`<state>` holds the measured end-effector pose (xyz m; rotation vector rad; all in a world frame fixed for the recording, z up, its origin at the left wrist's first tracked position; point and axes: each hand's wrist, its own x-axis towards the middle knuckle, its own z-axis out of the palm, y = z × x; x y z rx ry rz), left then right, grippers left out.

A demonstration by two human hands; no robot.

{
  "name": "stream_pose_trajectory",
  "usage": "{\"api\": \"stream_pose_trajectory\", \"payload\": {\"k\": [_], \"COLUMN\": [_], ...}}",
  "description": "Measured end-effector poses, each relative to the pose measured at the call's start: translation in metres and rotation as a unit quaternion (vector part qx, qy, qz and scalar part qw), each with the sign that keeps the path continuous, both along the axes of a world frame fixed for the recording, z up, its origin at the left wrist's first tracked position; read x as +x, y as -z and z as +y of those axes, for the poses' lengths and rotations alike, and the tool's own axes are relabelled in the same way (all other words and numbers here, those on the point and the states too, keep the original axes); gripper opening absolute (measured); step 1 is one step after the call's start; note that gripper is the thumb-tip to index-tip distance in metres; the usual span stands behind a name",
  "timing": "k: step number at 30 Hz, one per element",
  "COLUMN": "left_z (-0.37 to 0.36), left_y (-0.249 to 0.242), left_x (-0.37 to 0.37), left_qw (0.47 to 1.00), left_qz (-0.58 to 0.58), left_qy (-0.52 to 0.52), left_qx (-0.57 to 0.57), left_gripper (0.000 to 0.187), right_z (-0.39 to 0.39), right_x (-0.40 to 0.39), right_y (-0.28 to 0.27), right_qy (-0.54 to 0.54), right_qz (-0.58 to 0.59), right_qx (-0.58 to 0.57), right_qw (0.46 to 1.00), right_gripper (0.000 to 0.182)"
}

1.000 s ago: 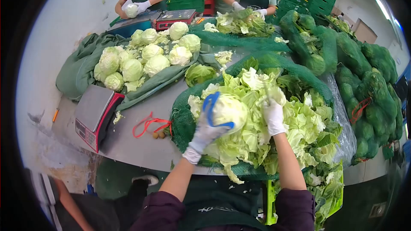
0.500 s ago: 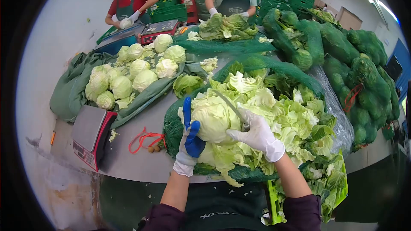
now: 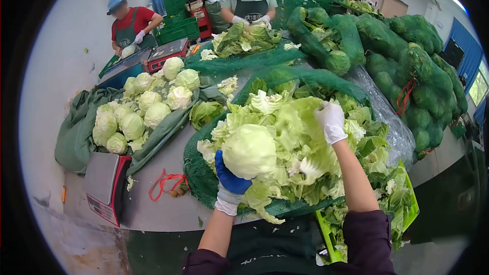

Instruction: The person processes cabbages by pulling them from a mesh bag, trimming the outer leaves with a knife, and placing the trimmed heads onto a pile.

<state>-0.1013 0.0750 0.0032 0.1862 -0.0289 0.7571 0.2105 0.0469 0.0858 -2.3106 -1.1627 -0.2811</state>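
A pale green cabbage head [image 3: 249, 151] rests in my left hand [image 3: 230, 175], which wears a blue-coated glove and cups it from below and the left. My right hand [image 3: 331, 121], in a white glove, is closed on the edge of a large cabbage leaf [image 3: 298, 117] just right of the head. Loose leaves [image 3: 316, 173] lie beneath both hands, on a green mesh net [image 3: 196, 173]. The knife seen earlier does not show now.
Trimmed cabbages [image 3: 133, 126] lie on green cloth at the left, behind a red-edged scale [image 3: 104, 178]. Filled net sacks [image 3: 402, 71] are piled at the right. Two people work across the table. A bright green crate [image 3: 326, 234] stands at the front edge.
My right hand has moved up and right, with a leaf now in its grip. My left hand has shifted under the head. The camera view has shifted slightly.
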Motion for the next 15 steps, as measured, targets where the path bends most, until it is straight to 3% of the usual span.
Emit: {"api": "stream_pose_trajectory", "payload": {"k": [1,2,3,4,5,7,9,10,11,13,14,15], "left_z": [0.000,-0.001,0.000,0.001,0.003,0.004,0.002,-0.005,-0.010,-0.016,-0.017,-0.019], "left_y": [-0.001,-0.002,-0.004,-0.006,-0.009,-0.011,-0.018,-0.028,-0.038,-0.062,-0.069,-0.066], "left_x": [-0.001,-0.003,-0.005,-0.006,-0.006,-0.003,0.004,0.008,0.009,0.004,0.002,0.000], "left_qw": [1.000,0.909,0.653,0.279,0.275,0.259,0.250,0.505,0.721,0.691,0.657,0.654], "left_qz": [0.002,0.251,0.456,0.578,0.578,0.586,0.587,0.515,0.404,0.388,0.372,0.374], "left_qy": [-0.001,-0.162,-0.293,-0.371,-0.373,-0.332,-0.311,-0.257,-0.181,-0.208,-0.240,-0.250], "left_qx": [0.001,0.291,0.529,0.671,0.672,0.692,0.704,0.644,0.534,0.573,0.610,0.609], "left_gripper": [0.070,0.068,0.065,0.063,0.063,0.061,0.061,0.060,0.059,0.062,0.065,0.065], "right_z": [0.003,0.000,-0.004,-0.005,-0.008,-0.026,-0.027,-0.034,-0.042,-0.043,-0.051,-0.054], "right_x": [0.016,0.022,0.021,0.016,0.011,-0.045,-0.075,-0.098,-0.119,-0.137,-0.140,-0.144], "right_y": [0.014,0.016,0.010,0.005,0.001,-0.045,-0.038,-0.049,-0.060,-0.049,-0.047,-0.044], "right_qy": [0.022,0.020,0.047,0.074,0.073,-0.062,-0.276,-0.339,-0.397,-0.411,-0.326,-0.335], "right_qz": [-0.060,-0.058,-0.052,-0.045,-0.043,0.150,0.154,0.243,0.329,0.375,0.359,0.355], "right_qx": [0.011,0.012,0.046,0.081,0.085,0.131,0.179,0.174,0.168,0.156,0.123,0.123], "right_qw": [0.998,0.998,0.996,0.993,0.993,0.978,0.932,0.892,0.840,0.816,0.866,0.864], "right_gripper": [0.033,0.033,0.044,0.056,0.056,0.075,0.078,0.076,0.074,0.059,0.041,0.041]}}
